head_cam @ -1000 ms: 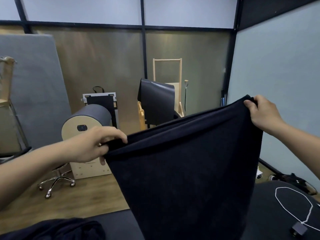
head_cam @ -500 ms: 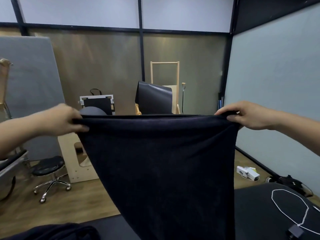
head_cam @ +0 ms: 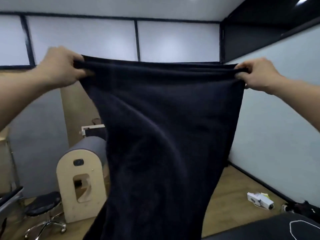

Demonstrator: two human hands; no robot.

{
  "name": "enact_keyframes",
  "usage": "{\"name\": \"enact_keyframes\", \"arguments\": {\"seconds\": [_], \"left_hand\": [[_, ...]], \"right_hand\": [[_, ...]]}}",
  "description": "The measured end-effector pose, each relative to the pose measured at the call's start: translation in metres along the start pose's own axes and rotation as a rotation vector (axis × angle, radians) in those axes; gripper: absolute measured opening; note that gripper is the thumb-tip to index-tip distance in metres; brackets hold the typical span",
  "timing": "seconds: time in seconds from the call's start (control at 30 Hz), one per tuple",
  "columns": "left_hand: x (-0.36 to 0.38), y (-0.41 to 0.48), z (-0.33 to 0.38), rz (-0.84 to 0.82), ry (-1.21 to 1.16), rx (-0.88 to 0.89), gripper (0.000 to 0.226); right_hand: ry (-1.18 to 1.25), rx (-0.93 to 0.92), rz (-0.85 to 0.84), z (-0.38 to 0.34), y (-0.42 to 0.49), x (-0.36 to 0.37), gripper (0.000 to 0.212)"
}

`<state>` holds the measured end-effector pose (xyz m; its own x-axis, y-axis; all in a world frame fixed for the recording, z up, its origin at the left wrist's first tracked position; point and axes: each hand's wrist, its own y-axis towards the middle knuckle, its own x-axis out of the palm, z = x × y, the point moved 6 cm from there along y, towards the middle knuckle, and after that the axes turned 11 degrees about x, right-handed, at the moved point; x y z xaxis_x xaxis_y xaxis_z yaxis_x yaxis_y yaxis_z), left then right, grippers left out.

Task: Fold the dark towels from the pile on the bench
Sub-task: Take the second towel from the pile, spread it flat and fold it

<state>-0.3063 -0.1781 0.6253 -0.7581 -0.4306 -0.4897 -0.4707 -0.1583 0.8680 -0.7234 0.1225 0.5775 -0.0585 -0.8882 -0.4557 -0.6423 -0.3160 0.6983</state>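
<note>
A dark towel hangs spread out in front of me, held high by its top edge. My left hand grips the top left corner, and my right hand grips the top right corner. The cloth is stretched between them and billows below, its lower end running out of the bottom of the view. The black bench shows only at the bottom right. The pile of towels is out of sight.
A wooden barrel-shaped unit with a grey padded top stands on the floor at left, next to a wheeled black stool. A small white device lies on the wooden floor at right. A white cord rests on the bench.
Both hands have lifted the towel higher and pulled it wider apart, from tilted to level. The view has tipped upward, so the bench and pile dropped out of sight.
</note>
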Motion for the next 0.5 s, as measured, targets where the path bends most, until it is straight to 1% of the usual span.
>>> {"name": "enact_keyframes", "arguments": {"seconds": [0.03, 0.07, 0.1, 0.13, 0.17, 0.23, 0.27, 0.3, 0.37, 0.4, 0.43, 0.47, 0.5], "left_hand": [[-0.007, 0.002, 0.001, -0.004, 0.048, -0.007, 0.022], [-0.013, 0.005, 0.0, 0.006, 0.042, -0.026, 0.021], [-0.017, 0.008, -0.002, 0.019, -0.006, -0.061, 0.018], [-0.017, 0.01, -0.008, -0.003, -0.04, -0.105, 0.016], [-0.015, 0.008, -0.01, -0.068, -0.04, -0.136, 0.017], [-0.013, 0.003, -0.018, -0.239, 0.086, -0.106, 0.027], [-0.015, -0.001, -0.02, -0.266, 0.143, -0.09, 0.03], [-0.018, -0.004, -0.021, -0.252, 0.151, -0.089, 0.032], [-0.023, -0.01, -0.017, -0.14, 0.096, -0.089, 0.03], [-0.023, -0.012, -0.014, -0.106, 0.075, -0.085, 0.028], [-0.019, -0.016, -0.014, -0.122, 0.068, -0.086, 0.027], [-0.015, -0.02, -0.015, -0.172, 0.075, -0.081, 0.027], [-0.012, -0.024, -0.016, -0.212, 0.078, -0.08, 0.026]], "right_hand": [[-0.057, -0.028, 0.051, -0.009, 0.006, -0.004, 0.021], [-0.077, -0.05, 0.139, -0.018, 0.012, -0.01, 0.021], [-0.065, -0.066, 0.204, -0.027, 0.016, -0.013, 0.023], [-0.069, -0.076, 0.22, -0.033, 0.018, -0.012, 0.025], [-0.119, -0.088, 0.185, -0.038, 0.019, -0.007, 0.026], [-0.238, -0.129, 0.057, -0.037, 0.018, 0.005, 0.025], [-0.248, -0.146, 0.042, -0.035, 0.018, 0.007, 0.024], [-0.221, -0.144, 0.067, -0.035, 0.018, 0.005, 0.023], [-0.105, -0.095, 0.148, -0.038, 0.02, -0.001, 0.023], [-0.098, -0.072, 0.134, -0.038, 0.018, 0.0, 0.023], [-0.129, -0.065, 0.093, -0.037, 0.014, 0.005, 0.023], [-0.16, -0.072, 0.07, -0.035, 0.009, 0.008, 0.023], [-0.169, -0.083, 0.09, -0.034, 0.004, 0.006, 0.022]]}}
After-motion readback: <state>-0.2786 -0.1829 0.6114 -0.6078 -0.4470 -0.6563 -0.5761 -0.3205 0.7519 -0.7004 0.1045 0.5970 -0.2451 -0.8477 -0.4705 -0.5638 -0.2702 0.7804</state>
